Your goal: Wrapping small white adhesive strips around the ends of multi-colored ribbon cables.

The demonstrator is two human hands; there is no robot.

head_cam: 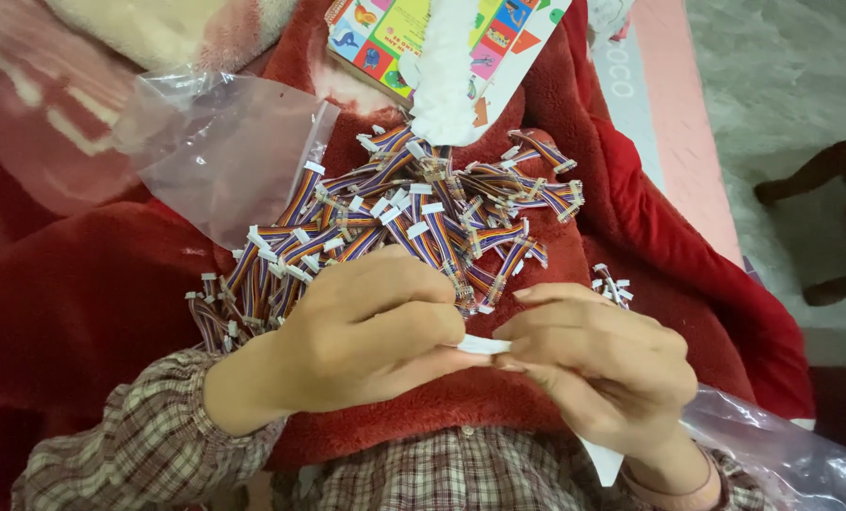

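Left hand [366, 331]: fingers curled, thumb and fingertips pinching one end of a small white strip.
Right hand [603, 364]: fingers curled, pinching the other end of the same strip; a white tail shows below its wrist.
White strip [484, 345]: held between the two hands, taut, just above the lap; whether it is tape or a paper label cannot be told.
Sleeves [149, 445]: plaid, behind both hands, nearest the camera.
Near bag [783, 454]: clear plastic, below and to the right of the right hand; contents not visible.
Progress: judged early or midway; no wrapped or bagged bundle is visible, and the whole stock lies loose.
Cable pile [414, 222]: short rainbow ribbon cables with white connectors, heaped just beyond the knuckles of both hands.
Stray cables [612, 284]: a few, just beyond the right hand, apart from the pile.
Red blanket [82, 293]: fleece, under the hands and the pile.
Far bag [224, 151]: clear plastic, beyond and left of the left hand, mouth towards the pile; appears empty.
Colourful printed card [385, 38]: farthest, beyond the pile.
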